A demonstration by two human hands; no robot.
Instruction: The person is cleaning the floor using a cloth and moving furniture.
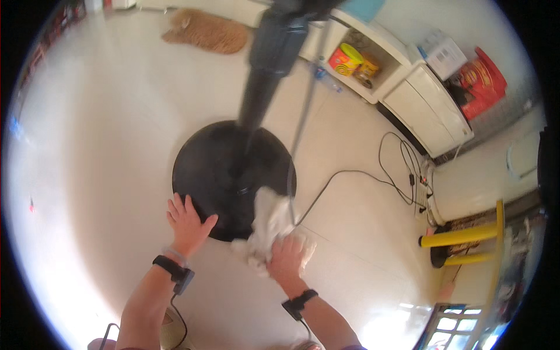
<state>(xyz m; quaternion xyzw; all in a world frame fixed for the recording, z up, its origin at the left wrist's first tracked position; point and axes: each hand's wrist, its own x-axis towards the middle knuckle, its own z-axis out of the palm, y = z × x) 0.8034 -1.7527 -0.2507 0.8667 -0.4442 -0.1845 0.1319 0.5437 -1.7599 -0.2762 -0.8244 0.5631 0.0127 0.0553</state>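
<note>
A round black base of a standing appliance lies on the pale tiled floor, with a dark pole rising from its middle toward the camera. My left hand rests flat on the base's near left rim, fingers spread. My right hand grips a crumpled white cloth, which lies over the base's near right edge. Both wrists wear black bands.
A black cable runs from the base to a power strip at the right. A white cabinet with yellow tubs stands at the back right. An orange furry animal lies far back. A yellow stool stands right.
</note>
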